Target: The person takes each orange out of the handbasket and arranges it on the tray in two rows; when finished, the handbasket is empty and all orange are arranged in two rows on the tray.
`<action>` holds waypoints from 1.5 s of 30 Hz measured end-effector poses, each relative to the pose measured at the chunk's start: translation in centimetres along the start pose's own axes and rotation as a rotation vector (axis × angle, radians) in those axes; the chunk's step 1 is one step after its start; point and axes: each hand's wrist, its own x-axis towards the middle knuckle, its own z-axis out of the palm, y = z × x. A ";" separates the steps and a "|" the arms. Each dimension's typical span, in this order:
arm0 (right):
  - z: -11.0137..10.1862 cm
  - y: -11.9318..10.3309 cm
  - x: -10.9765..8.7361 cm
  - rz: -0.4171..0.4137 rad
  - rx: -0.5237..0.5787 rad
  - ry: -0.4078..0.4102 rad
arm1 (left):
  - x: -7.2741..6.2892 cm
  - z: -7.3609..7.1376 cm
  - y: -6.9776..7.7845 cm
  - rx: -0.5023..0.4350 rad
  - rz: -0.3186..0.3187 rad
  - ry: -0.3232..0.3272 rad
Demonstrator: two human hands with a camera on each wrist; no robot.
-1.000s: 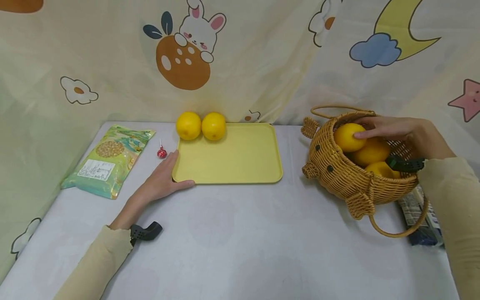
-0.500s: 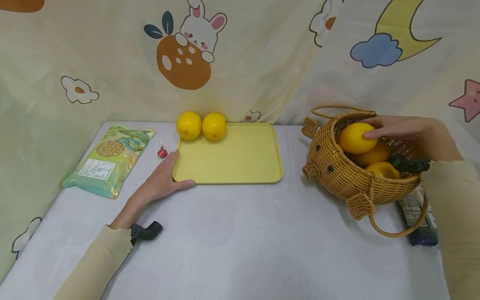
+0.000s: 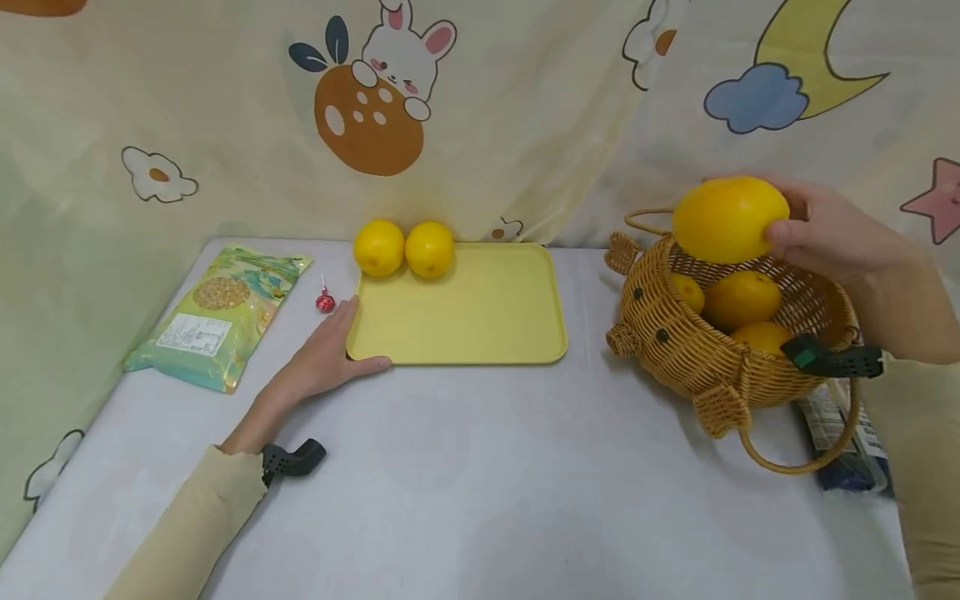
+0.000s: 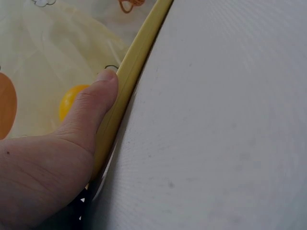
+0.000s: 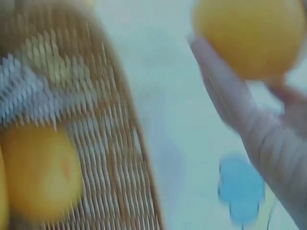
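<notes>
Above the wicker basket (image 3: 693, 367), my right hand (image 3: 843, 229) holds a large yellow lemon (image 3: 727, 218), fingers behind it and thumb at its near right side. The right wrist view shows this lemon (image 5: 249, 36) blurred, clear of the basket rim. Inside the basket lie several more lemons (image 3: 742, 300). My left hand (image 3: 318, 354) rests at the near left corner of a pale yellow tray (image 3: 465, 325), fingers along its left side. In the left wrist view the thumb (image 4: 91, 103) lies against the tray's edge. Two lemons (image 3: 378, 248) sit side by side at the tray's far left corner.
A green and yellow food bag (image 3: 213, 312) lies at the left, with a red lollipop (image 3: 325, 302) between it and the tray. The basket has an animal face and a looped handle (image 3: 806, 467). A dark packet (image 3: 851, 450) lies partly under it. A printed cloth hangs behind.
My right hand has lifted the lemon up out of the basket, uncovering another lemon beneath. My left hand and the tray have stayed in place.
</notes>
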 end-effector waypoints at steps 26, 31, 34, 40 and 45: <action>17.2 0.6 10.0 -0.223 0.356 0.406 | -0.2 -0.2 0.0 -0.006 -0.011 0.006; 18.3 0.9 11.8 -0.260 0.424 0.439 | 0.0 0.0 -0.1 -0.003 -0.002 0.011; 18.8 1.0 13.1 -0.297 0.500 0.444 | 0.0 0.1 -0.2 -0.002 -0.003 0.004; 19.9 1.5 15.7 -0.282 0.592 0.459 | 0.0 -0.1 -0.3 -0.005 -0.006 0.009; 20.5 2.4 17.2 -0.203 0.467 0.509 | 0.0 -0.1 -0.3 -0.007 0.010 0.013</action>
